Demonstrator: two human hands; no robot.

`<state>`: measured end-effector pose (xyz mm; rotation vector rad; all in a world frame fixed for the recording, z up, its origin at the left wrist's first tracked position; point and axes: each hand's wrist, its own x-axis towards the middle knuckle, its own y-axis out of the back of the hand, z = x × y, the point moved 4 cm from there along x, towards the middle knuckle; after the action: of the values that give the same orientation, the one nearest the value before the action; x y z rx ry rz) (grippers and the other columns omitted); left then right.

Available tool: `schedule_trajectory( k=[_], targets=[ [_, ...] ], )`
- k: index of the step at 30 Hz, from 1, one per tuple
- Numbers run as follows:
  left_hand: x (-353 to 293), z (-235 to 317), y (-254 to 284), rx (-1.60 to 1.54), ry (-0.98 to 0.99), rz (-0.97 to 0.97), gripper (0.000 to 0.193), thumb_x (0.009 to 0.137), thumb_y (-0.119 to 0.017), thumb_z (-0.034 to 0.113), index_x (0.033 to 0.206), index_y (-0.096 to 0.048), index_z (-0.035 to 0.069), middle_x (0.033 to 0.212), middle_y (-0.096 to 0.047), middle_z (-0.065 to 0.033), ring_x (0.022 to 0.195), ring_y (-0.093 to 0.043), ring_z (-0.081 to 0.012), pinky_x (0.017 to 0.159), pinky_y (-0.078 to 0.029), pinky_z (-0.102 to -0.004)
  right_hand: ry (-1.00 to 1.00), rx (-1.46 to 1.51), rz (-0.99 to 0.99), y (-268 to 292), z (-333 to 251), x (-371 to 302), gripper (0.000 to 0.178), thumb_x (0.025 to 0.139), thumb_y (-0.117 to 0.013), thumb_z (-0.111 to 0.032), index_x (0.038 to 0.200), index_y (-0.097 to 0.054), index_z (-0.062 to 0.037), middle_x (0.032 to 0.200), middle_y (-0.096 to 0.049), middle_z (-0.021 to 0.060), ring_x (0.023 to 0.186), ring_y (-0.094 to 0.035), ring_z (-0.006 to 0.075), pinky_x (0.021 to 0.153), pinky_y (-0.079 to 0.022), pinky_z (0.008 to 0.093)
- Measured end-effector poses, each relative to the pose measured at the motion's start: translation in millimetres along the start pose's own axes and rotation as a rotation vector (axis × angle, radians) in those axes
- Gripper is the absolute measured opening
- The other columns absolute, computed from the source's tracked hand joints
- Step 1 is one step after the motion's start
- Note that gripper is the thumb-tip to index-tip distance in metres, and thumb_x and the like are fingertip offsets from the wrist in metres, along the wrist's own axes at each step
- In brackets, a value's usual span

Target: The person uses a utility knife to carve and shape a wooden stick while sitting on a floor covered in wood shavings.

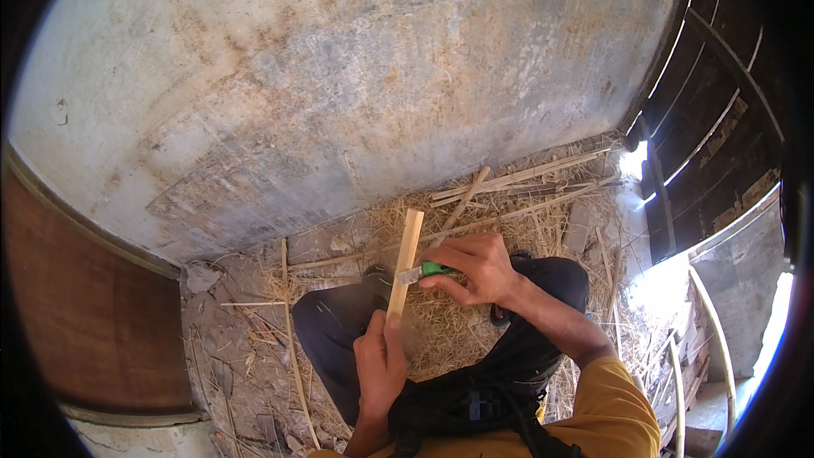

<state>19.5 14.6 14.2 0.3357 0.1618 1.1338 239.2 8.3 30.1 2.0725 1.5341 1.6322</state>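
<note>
My left hand (381, 363) is closed around the lower end of a pale wooden stick (407, 250), which points up and away from me, slightly tilted to the right. In my right hand (476, 270) is a knife (410, 275) with a green handle, gripped between thumb and fingers. Its short, wide blade lies against the stick's right side, around mid-length. Most of the handle is hidden by my fingers. Both hands are between my bent knees, above a floor strewn with straw-like shavings (449, 335).
A stained plaster wall (381, 93) rises in front. Long wooden strips (526, 174) lie along its base. At left is a brown wooden panel (93, 305); at right, dark slatted boards (712, 119) let light through. Several poles (721, 331) lean at the lower right.
</note>
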Motion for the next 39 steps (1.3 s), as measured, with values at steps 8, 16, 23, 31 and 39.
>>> schedule_trajectory(
  k=[8,16,23,31,39],
  targets=[
    [1,-6,3,0.013,-0.029,-0.019,0.028,0.113,-0.049,0.016,0.091,-0.051,0.000,0.058,-0.045,-0.0121,0.048,-0.047,-0.0164,0.049,-0.035,-0.0379,-0.012,-0.054,0.023,3,-2,2,0.032,0.089,-0.085,-0.038,0.103,-0.079,-0.0099,0.086,-0.078,0.0070,0.067,-0.075,0.0259,0.058,-0.057,0.0367],
    [-3,-7,2,-0.014,0.044,-0.038,0.037,0.116,-0.046,0.025,0.086,-0.051,0.002,0.066,-0.039,0.0021,0.064,-0.036,-0.0048,0.054,-0.029,-0.0306,-0.029,-0.094,0.089,1,14,-5,0.033,0.093,-0.081,-0.039,0.106,-0.080,-0.0085,0.073,-0.072,0.0061,0.059,-0.069,0.0216,0.052,-0.052,0.0361],
    [-38,-10,-7,0.041,0.093,-0.226,0.035,0.113,-0.052,0.021,0.084,-0.053,0.003,0.062,-0.042,0.0007,0.061,-0.038,-0.0054,0.052,-0.030,-0.0309,-0.596,-0.119,0.359,64,92,3,0.037,0.107,-0.066,-0.039,0.106,-0.076,-0.0039,0.060,-0.056,0.0016,0.056,-0.048,0.0121,0.054,-0.042,0.0315],
    [-22,-17,2,-0.010,0.061,-0.082,0.032,0.112,-0.055,0.020,0.086,-0.055,0.002,0.062,-0.045,0.0024,0.059,-0.041,-0.0025,0.051,-0.031,-0.0280,-0.550,0.670,0.078,23,54,-5,0.033,0.106,-0.069,-0.036,0.108,-0.073,-0.0030,0.085,-0.063,0.0011,0.085,-0.055,0.0094,0.076,-0.045,0.0298],
    [-12,-13,-2,0.060,0.000,-0.095,0.017,0.107,-0.060,0.012,0.098,-0.060,-0.002,0.064,-0.056,-0.0180,0.051,-0.060,-0.0236,0.050,-0.042,-0.0363,-0.519,0.908,-0.039,2,35,-3,0.018,0.099,-0.081,-0.016,0.106,-0.073,-0.0022,0.080,-0.066,-0.0004,0.067,-0.060,0.0062,0.060,-0.046,0.0252]
  ],
)
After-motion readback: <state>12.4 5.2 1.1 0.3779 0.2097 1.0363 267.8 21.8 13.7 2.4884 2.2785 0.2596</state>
